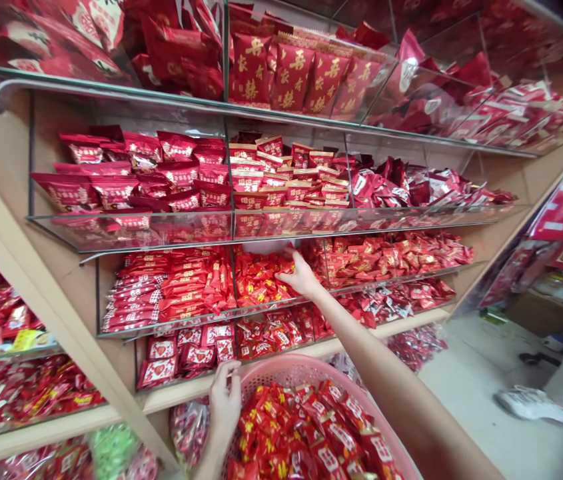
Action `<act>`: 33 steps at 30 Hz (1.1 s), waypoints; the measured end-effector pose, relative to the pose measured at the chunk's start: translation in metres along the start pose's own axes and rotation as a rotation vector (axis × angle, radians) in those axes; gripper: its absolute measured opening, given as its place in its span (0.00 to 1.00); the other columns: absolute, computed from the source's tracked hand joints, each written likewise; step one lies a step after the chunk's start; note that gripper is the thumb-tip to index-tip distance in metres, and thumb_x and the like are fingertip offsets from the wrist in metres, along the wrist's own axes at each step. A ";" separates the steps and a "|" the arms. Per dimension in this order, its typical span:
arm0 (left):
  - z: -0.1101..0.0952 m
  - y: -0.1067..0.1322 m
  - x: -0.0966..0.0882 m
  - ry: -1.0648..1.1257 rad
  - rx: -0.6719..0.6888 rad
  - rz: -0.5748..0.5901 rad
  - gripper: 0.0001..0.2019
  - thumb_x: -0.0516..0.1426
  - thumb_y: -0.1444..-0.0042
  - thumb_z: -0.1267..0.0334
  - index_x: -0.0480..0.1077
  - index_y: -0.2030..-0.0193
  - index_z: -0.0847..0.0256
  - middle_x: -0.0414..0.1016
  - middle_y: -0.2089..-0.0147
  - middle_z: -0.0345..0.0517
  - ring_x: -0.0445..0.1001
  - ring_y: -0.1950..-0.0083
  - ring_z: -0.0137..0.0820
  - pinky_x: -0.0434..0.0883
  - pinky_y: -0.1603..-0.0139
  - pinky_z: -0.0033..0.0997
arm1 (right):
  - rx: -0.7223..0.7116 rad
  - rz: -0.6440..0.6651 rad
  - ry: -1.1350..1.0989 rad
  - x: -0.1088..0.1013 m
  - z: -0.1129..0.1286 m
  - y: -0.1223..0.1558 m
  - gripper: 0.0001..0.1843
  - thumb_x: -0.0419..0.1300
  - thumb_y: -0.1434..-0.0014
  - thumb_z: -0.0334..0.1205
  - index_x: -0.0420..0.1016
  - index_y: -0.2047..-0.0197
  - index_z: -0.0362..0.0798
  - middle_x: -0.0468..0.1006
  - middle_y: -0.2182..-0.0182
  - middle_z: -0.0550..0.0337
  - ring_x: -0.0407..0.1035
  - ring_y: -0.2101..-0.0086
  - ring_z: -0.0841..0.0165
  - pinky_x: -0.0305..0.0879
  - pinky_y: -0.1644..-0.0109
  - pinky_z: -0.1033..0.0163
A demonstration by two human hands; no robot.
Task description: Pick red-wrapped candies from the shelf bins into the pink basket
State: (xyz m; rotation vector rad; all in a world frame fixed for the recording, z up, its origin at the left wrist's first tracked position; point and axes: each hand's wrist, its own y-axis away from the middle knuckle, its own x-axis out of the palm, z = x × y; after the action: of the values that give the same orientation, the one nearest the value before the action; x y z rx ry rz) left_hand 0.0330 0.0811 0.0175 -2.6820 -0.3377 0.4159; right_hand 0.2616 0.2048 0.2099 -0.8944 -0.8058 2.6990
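Observation:
My right hand (301,275) reaches into a middle shelf compartment, fingers stretched over small red-wrapped candies (256,280) with yellow print. No candy shows lifted in it. In front of the shelves stands a pink perforated plastic basket (386,417), filled with red-wrapped candies (306,433); some bear yellow print, others white labels. At the basket's upper left rim is my left hand (225,397), its fingers curled. What those fingers close on, if anything, is hidden.
Glass-fronted shelves (291,230) hold rows of red packets above and below my right hand. A wooden post (61,293) stands at left, with more candy bins beyond it. Bagged goods (188,430) lie under the bottom ledge. At right, another person's shoe (536,403) rests on the tiled floor.

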 end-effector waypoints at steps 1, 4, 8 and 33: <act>0.000 0.000 0.000 0.000 0.005 -0.001 0.09 0.51 0.46 0.60 0.70 0.64 0.60 0.73 0.63 0.47 0.73 0.60 0.34 0.71 0.61 0.32 | -0.013 -0.041 -0.043 -0.001 -0.001 0.000 0.36 0.63 0.55 0.42 0.57 0.43 0.46 0.68 0.49 0.51 0.63 0.48 0.61 0.58 0.44 0.54; -0.001 0.000 0.000 0.004 0.031 -0.004 0.09 0.50 0.46 0.61 0.70 0.64 0.60 0.73 0.64 0.46 0.73 0.60 0.34 0.71 0.59 0.33 | -0.024 -0.183 -0.156 -0.004 -0.004 -0.001 0.34 0.62 0.54 0.45 0.59 0.45 0.44 0.70 0.52 0.50 0.65 0.51 0.63 0.58 0.44 0.56; 0.000 0.000 0.000 0.004 0.042 -0.002 0.09 0.50 0.46 0.61 0.70 0.64 0.60 0.73 0.64 0.46 0.73 0.60 0.34 0.71 0.58 0.34 | 0.031 -0.292 -0.275 -0.008 -0.004 -0.002 0.33 0.61 0.54 0.48 0.60 0.46 0.44 0.71 0.53 0.48 0.66 0.52 0.64 0.60 0.46 0.55; -0.011 0.001 -0.001 0.031 -0.036 -0.010 0.09 0.50 0.45 0.60 0.69 0.64 0.60 0.73 0.62 0.47 0.72 0.59 0.33 0.70 0.59 0.33 | 0.211 0.372 -0.299 0.096 0.046 0.295 0.28 0.56 0.54 0.26 0.66 0.49 0.54 0.71 0.54 0.60 0.67 0.52 0.65 0.63 0.46 0.59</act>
State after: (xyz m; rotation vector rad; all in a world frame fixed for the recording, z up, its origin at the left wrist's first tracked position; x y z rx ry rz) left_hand 0.0357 0.0761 0.0267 -2.7180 -0.3528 0.3680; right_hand 0.1558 -0.0292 0.0307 -0.6555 -0.4175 3.2217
